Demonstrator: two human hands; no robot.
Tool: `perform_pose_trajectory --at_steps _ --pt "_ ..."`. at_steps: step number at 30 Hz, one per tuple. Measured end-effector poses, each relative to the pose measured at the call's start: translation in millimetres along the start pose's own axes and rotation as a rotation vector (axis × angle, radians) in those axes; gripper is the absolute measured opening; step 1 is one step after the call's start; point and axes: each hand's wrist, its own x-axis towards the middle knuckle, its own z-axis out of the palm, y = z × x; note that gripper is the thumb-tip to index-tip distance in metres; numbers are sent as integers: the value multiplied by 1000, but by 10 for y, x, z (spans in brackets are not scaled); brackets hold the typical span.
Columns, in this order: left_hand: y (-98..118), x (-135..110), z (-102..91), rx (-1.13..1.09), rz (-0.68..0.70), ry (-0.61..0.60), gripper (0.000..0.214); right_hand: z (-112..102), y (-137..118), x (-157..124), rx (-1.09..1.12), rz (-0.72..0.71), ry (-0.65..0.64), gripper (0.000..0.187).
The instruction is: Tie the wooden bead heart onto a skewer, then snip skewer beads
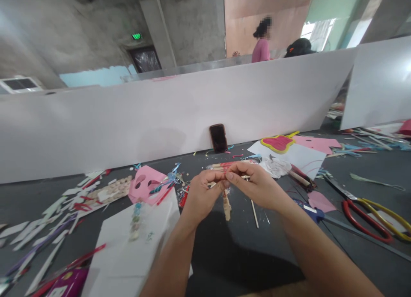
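readable text: none | glowing green rectangular wall sign (136,36) above dark doorway: lettering too small to read | magenta printed card packet (69,283) at bottom-left table edge: small white label blurred, unreadable

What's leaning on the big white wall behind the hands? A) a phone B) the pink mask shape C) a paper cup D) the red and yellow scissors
A. The phone stands tilted against the white board, while the scissors and the pink mask shape lie flat on the table.
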Motion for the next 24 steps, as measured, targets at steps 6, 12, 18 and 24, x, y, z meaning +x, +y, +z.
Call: perform_pose_trajectory --at_steps 6,12,18,24 --pt "-15 5 -66 -9 -33 49 14 -52 -23 -46 30 -8 171 19" --pt "112 139 -308 67 -69 -17 22 -273 -29 -103 27 -12 385 20" --pt "360 485 -615 70 -39 -37 26 -464 -103 -183 58 5 504 19" --pt "656 829 -809 62 28 3 25 -570 -84 -214 165 -18 491 22"
